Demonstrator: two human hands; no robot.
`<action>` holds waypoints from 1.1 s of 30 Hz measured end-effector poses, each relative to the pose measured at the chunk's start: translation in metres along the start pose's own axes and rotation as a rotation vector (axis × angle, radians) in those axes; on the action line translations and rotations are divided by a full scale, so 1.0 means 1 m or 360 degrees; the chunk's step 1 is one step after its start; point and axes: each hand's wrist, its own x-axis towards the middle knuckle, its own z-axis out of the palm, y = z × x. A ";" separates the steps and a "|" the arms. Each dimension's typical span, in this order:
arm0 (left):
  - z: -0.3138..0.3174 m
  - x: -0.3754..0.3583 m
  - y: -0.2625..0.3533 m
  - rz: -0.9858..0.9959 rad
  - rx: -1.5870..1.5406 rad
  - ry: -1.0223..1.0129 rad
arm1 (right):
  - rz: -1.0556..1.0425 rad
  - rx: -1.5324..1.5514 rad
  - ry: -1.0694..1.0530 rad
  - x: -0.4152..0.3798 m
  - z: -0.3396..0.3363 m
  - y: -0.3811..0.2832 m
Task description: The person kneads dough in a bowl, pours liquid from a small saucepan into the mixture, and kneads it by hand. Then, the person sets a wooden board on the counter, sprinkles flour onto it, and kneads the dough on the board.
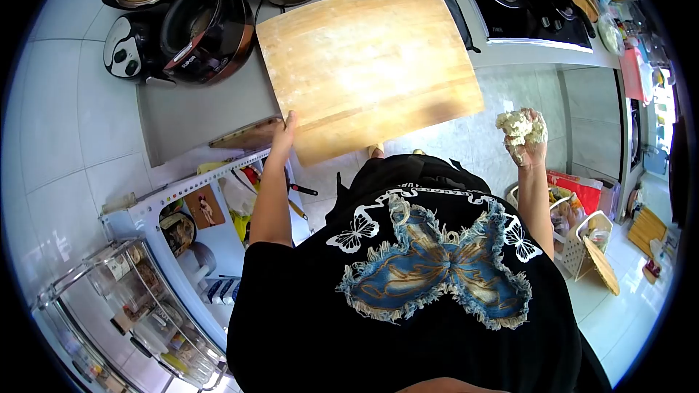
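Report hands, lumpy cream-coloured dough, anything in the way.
Left hand gripping left edge of pale rectangular wooden board. Right hand holding lumpy cream-coloured dough, off the board. Nothing visible between dough and board.

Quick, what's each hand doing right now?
Left hand: closed on the near-left edge of the wooden board.
Right hand: holding a lumpy piece of dough, off to the board's right.

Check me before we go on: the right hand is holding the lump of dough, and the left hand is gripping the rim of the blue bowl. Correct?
Not quite: in the head view, the left hand grips the edge of the wooden board. The right hand does hold the dough.
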 end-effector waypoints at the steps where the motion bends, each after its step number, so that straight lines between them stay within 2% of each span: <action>1: -0.009 0.012 -0.006 -0.0273 0.0204 -0.0061 | -0.0015 0.0026 0.0042 0.003 0.001 0.003; 2: -0.014 0.024 -0.010 -0.0533 0.0411 -0.0121 | -0.0023 0.0031 0.0048 0.005 0.003 0.003; 3: -0.016 0.037 -0.029 -0.0532 0.0418 -0.0133 | -0.0029 0.0054 0.0045 0.006 0.005 0.003; 5: -0.017 0.062 -0.069 0.0035 0.0472 0.0291 | -0.0038 0.0035 0.0053 0.010 0.009 0.004; 6: -0.017 0.064 -0.065 0.0037 0.0480 0.0268 | -0.0052 0.0045 0.0070 0.012 0.009 0.003; 8: -0.017 0.051 -0.067 -0.0075 0.0319 0.0319 | 0.0011 0.0118 -0.0067 0.011 -0.002 0.003; 9: -0.016 0.045 -0.057 -0.0224 0.0286 0.0309 | 0.0018 0.0113 -0.0056 0.013 -0.006 0.001; 10: -0.016 0.043 -0.057 -0.0227 0.0294 0.0289 | 0.0007 0.0119 -0.0040 0.011 -0.006 0.000; 12: -0.021 0.039 -0.057 -0.0404 -0.0291 0.0199 | 0.0040 0.0118 0.0092 0.010 0.001 0.000; 13: -0.020 0.037 -0.058 -0.0409 -0.0289 0.0190 | 0.0009 0.0106 0.0161 0.009 0.004 0.001; 14: -0.019 0.036 -0.059 -0.0253 -0.0273 0.0329 | 0.0003 0.0106 0.0168 0.011 -0.001 0.001; 16: -0.021 0.023 -0.065 0.0053 -0.0251 0.0610 | -0.0023 0.0160 -0.0059 0.010 -0.014 0.006; 17: -0.024 0.010 -0.069 0.0046 -0.0254 0.0608 | 0.0014 0.0156 0.0032 0.012 -0.021 0.004; 20: -0.037 -0.041 -0.082 -0.0028 0.0570 0.1422 | -0.0040 0.0142 0.0012 0.008 -0.009 0.006; 21: -0.025 -0.057 -0.076 -0.0050 0.0558 0.1437 | -0.0037 0.0100 0.0067 0.006 -0.001 0.006; 23: 0.023 -0.097 -0.057 -0.1083 -0.0398 0.1393 | -0.0012 0.0077 0.0091 0.013 -0.008 0.005; 24: 0.034 -0.103 -0.106 -0.0699 -0.1029 0.1130 | -0.0012 0.0070 0.0109 0.014 -0.007 0.006; 25: 0.041 -0.104 -0.154 -0.0985 -0.1313 0.0881 | 0.0051 0.0052 0.0108 0.017 -0.007 0.003; 26: 0.069 -0.104 -0.136 -0.1149 -0.1370 0.0685 | 0.0091 0.0024 0.0092 0.023 -0.013 -0.006; 27: 0.092 -0.111 -0.125 -0.0808 -0.1399 0.0191 | 0.0106 0.0038 0.0070 0.030 -0.029 -0.020; 29: 0.135 -0.098 -0.131 -0.0766 -0.1769 -0.0134 | 0.0149 0.0040 0.0031 0.046 -0.057 -0.048; 30: 0.154 -0.095 -0.125 -0.0757 -0.1785 -0.0095 | 0.0185 -0.0038 -0.0117 0.051 -0.060 -0.061; 32: 0.185 -0.083 -0.100 -0.0586 -0.2165 -0.0021 | 0.0196 -0.0050 -0.0075 0.067 -0.080 -0.082; 33: 0.196 -0.078 -0.090 -0.0571 -0.2171 0.0006 | 0.0209 -0.0091 -0.0118 0.074 -0.086 -0.091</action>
